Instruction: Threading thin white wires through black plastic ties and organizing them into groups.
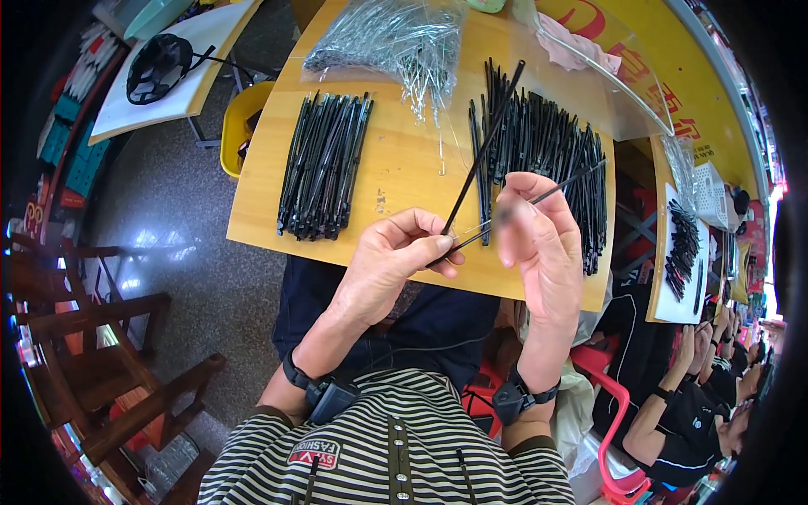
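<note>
My left hand is closed, its thumb and fingers pinching the near ends of two thin black rods. One rod slants up and away over the table; the other rod runs right, passing by my right hand. A fine silvery wire stretches between the two hands, and the thumb and forefinger of my right hand close on it. A dark blurred patch hides those fingertips. Beyond my left hand lies a neat bundle of black rods. A larger, looser pile of black rods lies beyond my right hand.
A clear plastic bag of thin wire pins lies at the far side of the wooden table, with a few pins spilling out. A yellow bin stands left, wooden chairs lower left. Other people sit at the right.
</note>
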Demonstrator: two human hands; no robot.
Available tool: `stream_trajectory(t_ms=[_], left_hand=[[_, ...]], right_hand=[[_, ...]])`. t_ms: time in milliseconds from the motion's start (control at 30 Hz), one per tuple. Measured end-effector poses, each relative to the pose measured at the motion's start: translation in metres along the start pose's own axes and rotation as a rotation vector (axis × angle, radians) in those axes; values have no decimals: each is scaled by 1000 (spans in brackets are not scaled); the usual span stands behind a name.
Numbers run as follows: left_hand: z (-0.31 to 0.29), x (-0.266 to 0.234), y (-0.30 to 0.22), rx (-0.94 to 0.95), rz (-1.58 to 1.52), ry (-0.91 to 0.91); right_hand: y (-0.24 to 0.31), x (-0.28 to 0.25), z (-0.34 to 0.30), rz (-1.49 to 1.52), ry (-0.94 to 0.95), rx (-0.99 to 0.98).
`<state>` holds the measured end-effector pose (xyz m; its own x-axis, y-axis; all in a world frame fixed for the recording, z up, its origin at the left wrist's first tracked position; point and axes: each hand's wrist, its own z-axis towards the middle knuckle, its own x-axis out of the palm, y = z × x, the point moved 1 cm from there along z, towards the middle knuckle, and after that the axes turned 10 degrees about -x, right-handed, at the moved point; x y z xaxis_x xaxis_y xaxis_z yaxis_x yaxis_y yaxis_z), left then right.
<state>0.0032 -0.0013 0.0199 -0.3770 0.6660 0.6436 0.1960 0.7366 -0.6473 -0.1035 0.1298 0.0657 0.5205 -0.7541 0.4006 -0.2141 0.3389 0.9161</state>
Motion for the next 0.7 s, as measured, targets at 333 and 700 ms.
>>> stream_trajectory(t_ms=[333, 700], left_hand=[[1, 7, 3, -1, 47, 78], [1, 5, -4, -69, 51, 150]], right_hand=[[-4, -5, 0, -21, 73, -18], [-12, 4, 0, -126, 113, -30]])
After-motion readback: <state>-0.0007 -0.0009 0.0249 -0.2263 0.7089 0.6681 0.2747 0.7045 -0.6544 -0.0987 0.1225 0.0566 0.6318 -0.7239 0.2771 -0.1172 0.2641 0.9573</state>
